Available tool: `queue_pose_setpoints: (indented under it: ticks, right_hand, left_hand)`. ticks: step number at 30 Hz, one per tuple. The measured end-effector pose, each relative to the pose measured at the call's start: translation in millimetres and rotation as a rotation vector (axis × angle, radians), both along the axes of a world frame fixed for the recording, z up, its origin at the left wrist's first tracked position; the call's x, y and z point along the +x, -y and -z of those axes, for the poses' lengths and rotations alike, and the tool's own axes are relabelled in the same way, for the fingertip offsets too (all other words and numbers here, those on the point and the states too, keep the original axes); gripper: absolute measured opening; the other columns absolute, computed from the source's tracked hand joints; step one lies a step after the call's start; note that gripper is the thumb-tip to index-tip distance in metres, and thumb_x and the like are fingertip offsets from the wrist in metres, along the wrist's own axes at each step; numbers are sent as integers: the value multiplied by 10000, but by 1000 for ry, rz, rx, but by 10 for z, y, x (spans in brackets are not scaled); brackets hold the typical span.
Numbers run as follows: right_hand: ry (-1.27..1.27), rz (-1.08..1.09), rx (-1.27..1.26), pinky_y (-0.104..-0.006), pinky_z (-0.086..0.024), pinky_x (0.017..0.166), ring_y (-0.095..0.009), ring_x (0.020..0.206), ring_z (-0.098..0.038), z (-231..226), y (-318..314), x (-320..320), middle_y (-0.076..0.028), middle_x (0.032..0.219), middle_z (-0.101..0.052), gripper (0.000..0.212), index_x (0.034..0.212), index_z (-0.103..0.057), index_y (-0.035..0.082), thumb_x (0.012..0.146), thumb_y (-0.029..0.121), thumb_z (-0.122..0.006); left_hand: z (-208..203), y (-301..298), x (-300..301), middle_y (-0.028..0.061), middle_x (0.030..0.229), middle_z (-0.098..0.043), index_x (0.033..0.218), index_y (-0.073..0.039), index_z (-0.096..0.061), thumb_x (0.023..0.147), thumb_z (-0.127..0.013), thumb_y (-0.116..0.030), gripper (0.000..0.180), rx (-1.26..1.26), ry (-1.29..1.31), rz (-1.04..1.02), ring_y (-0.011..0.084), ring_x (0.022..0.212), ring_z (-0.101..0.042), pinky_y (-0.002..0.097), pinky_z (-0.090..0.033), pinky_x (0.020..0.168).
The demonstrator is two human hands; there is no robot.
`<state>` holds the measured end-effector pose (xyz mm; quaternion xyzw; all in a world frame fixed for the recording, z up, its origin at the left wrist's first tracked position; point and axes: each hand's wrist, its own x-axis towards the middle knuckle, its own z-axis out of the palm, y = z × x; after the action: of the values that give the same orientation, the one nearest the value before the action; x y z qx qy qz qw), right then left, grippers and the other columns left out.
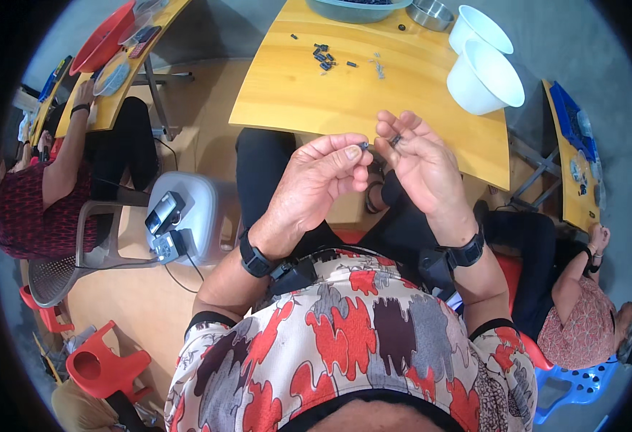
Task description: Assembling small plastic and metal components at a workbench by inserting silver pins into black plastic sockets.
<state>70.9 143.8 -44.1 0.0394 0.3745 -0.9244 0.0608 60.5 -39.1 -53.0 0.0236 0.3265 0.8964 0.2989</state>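
Note:
My left hand [319, 173] pinches a small black cylindrical part [363, 146] between thumb and fingertips. Close beside it, my right hand [427, 169] has its thumb and index finger brought together near that part's end. Another small dark piece [395, 140] shows between the fingers of my right hand; its exact kind is too small to make out. Both hands are held in front of the wooden table's near edge. On the table [287, 93] lie a loose group of small black parts [321, 56] and a few tiny pale, translucent pieces [379, 66].
Two white tubs [467, 83], a metal bowl [431, 14] and a teal basin [359, 11] stand on the table. A grey stool [204, 216] at left carries devices with cables. Other people sit at tables on both sides. A red stool [107, 360] is lower left.

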Motion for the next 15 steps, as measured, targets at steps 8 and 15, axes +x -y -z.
queue_pose_setpoints:
  ticks: [8,15]
  right_hand:
    - [-122,-52,29,-356,-467,907,-225,1065,-546,-7,6,22,-162,1174,-535,229,1036,-539,33,842,-59,-460]
    - [-81,-1,81,-326,-481,894,-206,1030,-564,-27,14,46,-149,1148,-547,201,1016,-542,25,845,-66,-488]
  left_hand:
    - [33,-59,-3,76,889,-628,1064,-13,-578,890,-561,-116,203,37,-6,53,121,734,-603,260,-531,663]
    - [48,-73,-51,64,914,-620,1063,-23,-564,896,-555,-124,195,30,6,63,119,743,-600,254,-527,659]
